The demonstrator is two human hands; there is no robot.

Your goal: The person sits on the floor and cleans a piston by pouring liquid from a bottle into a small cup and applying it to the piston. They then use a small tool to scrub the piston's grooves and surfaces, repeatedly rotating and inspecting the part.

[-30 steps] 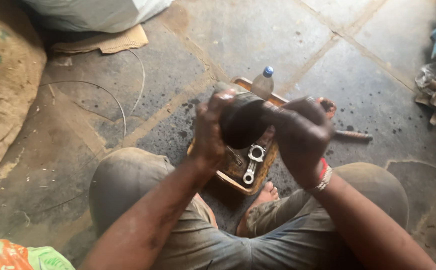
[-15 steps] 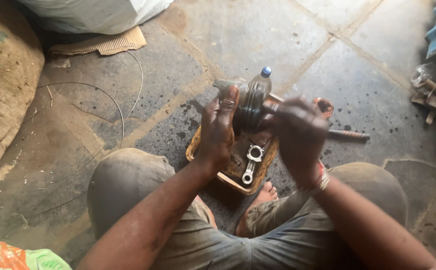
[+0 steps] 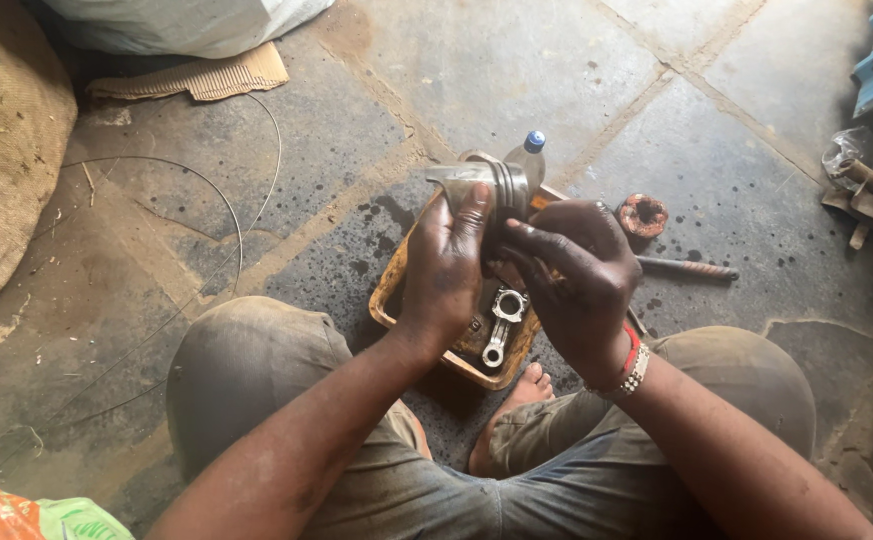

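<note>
Metal piston (image 3: 487,185): grey, ringed with grooves, held up at centre frame above the tray; upper part shows, lower part hidden behind the hands
Left hand (image 3: 444,265): oily, wrapped around the piston's left side, fingers reaching up along it; closed in a grip
Right hand (image 3: 569,270): oily, fingers curled and pressed against the piston's lower right side; closed on it; red and beaded bands sit at the wrist
Tray (image 3: 389,293): shallow, orange-brown, oil-stained, on the floor directly under the hands, just ahead of a bare foot (image 3: 512,405)
Connecting rod (image 3: 503,320): silvery, lying inside the tray, below the hands
Bottle (image 3: 529,155): clear plastic with a blue cap, standing at the tray's far edge, just behind the piston
Rusty round part (image 3: 644,214): on the floor, right of the tray
Rod-shaped tool (image 3: 690,267): lying on the floor, right of the hands
Floor (image 3: 577,60): grey stone slabs spotted with dark oil
Burlap sack (image 3: 2,160): far left edge; thin wire (image 3: 219,195) loops across the floor beside it
</note>
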